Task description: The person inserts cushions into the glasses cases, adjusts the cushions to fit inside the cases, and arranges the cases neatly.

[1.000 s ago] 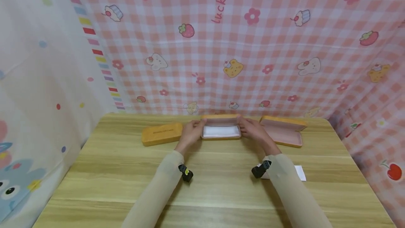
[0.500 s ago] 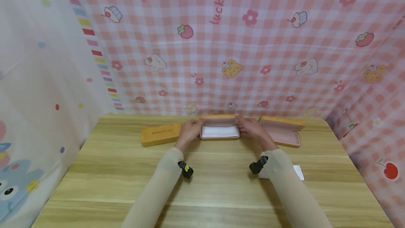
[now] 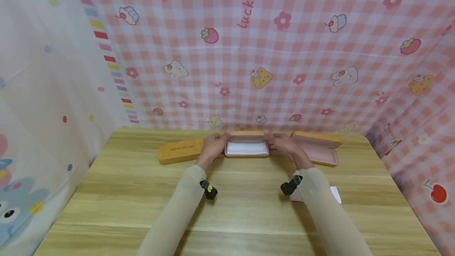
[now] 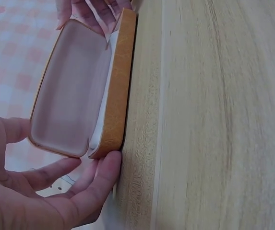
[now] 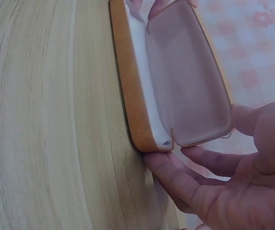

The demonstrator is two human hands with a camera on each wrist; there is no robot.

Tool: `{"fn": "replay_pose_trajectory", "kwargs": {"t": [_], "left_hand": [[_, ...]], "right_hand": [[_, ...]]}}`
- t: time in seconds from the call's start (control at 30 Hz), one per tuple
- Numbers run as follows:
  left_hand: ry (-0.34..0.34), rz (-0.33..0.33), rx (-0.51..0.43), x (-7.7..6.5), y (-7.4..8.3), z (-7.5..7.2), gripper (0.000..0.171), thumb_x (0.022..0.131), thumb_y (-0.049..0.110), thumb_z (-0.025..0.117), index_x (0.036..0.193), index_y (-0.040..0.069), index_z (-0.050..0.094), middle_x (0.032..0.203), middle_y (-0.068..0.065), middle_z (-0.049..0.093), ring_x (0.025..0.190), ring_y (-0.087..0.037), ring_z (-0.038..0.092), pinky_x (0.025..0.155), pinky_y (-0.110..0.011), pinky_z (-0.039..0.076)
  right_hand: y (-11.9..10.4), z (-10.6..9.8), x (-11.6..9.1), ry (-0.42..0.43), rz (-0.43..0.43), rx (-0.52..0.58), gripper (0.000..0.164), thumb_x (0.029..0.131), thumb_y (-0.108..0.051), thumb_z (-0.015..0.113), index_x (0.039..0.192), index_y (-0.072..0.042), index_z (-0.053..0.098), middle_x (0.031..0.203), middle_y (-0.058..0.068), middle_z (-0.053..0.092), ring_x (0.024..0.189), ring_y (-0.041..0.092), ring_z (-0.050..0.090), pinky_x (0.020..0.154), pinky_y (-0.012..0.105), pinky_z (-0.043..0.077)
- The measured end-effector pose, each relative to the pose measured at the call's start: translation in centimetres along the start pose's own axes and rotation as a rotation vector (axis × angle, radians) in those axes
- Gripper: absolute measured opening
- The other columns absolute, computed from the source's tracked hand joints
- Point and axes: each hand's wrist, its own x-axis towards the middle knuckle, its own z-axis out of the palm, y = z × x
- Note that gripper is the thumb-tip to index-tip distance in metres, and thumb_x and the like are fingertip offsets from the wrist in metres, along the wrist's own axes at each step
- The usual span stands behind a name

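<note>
An orange-brown glasses case [image 3: 247,155] lies open near the back edge of the table, its raised lid [image 4: 70,86] lined in pale pink. A folded white cloth [image 3: 247,147] fills the base. My left hand [image 3: 213,145] grips the case's left end, thumb on the lid's edge and fingers against the ends of lid and base. At the opposite end my right hand [image 3: 283,144] holds it the same way, thumb on the lid's rim and fingertips by the hinge side, as the right wrist view shows.
Left of my hands lies a closed glasses case [image 3: 180,151] with dark lettering. To the right, another glasses case [image 3: 316,152] stands open, showing its pink lining. Something white and pinkish [image 3: 335,194] lies flat, partly hidden under my right forearm. A checked pink cloth [image 3: 213,62] hangs behind the table.
The lid's top edge, with both thumbs on it, sits slightly lower in the head view. The case's base and the other cases have stayed in place.
</note>
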Motion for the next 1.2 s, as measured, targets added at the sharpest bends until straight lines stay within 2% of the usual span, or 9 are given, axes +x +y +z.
{"fn": "replay_pose_trajectory", "kwargs": {"t": [0.17,0.33,0.53,0.77,1.0,1.2], "left_hand": [[-0.026,-0.012,-0.026,0.0,0.0,0.0,0.058,0.104,0.049,0.054,0.137,0.001,0.058,0.126,-0.018,0.064,0.109,-0.029,0.065,0.088,-0.039,0.061],[-0.031,-0.038,-0.01,-0.1,0.1,0.1,0.057,0.103,0.046,0.057,0.14,0.002,0.056,0.13,-0.016,0.063,0.113,-0.027,0.065,0.089,-0.037,0.06],[-0.007,-0.036,0.005,-0.4,0.1,0.1,0.054,0.103,0.041,0.059,0.139,0.001,0.057,0.127,-0.018,0.065,0.107,-0.028,0.067,0.087,-0.037,0.061],[-0.007,-0.019,0.015,-0.7,-0.1,0.2,0.052,0.103,0.035,0.061,0.14,0.0,0.056,0.127,-0.02,0.064,0.103,-0.029,0.068,0.084,-0.035,0.061],[-0.001,-0.016,0.037,-1.0,0.1,0.1,0.05,0.102,0.028,0.063,0.142,0.0,0.056,0.132,-0.021,0.064,0.1,-0.025,0.067,0.079,-0.029,0.059],[0.011,0.005,0.093,-1.1,-0.1,0.2,0.049,0.102,0.027,0.063,0.143,0.001,0.056,0.132,-0.019,0.065,0.102,-0.024,0.065,0.085,-0.032,0.056]], "right_hand": [[-0.1,0.1,-0.4,-0.005,-0.01,-0.003,0.073,0.111,-0.044,0.037,0.159,0.008,0.019,0.157,0.031,0.038,0.145,0.042,0.043,0.118,0.051,0.042],[0.2,0.1,-0.5,-0.007,-0.025,0.002,0.069,0.112,-0.039,0.038,0.159,0.007,0.02,0.159,0.029,0.036,0.147,0.042,0.041,0.118,0.051,0.041],[0.6,0.0,-0.3,-0.036,-0.034,0.014,0.064,0.113,-0.032,0.038,0.16,0.005,0.018,0.164,0.028,0.029,0.15,0.041,0.036,0.12,0.051,0.04],[1.1,-0.2,-0.4,-0.043,-0.056,-0.011,0.063,0.112,-0.03,0.04,0.159,0.007,0.021,0.162,0.03,0.03,0.151,0.041,0.034,0.119,0.05,0.04],[1.6,0.1,-0.7,-0.015,-0.141,-0.103,0.058,0.112,-0.026,0.041,0.156,0.01,0.027,0.151,0.031,0.043,0.143,0.039,0.044,0.118,0.049,0.043],[2.0,0.2,-0.9,0.048,-0.141,-0.194,0.059,0.111,-0.027,0.046,0.158,0.004,0.029,0.153,0.028,0.045,0.142,0.039,0.046,0.115,0.05,0.045]]}}
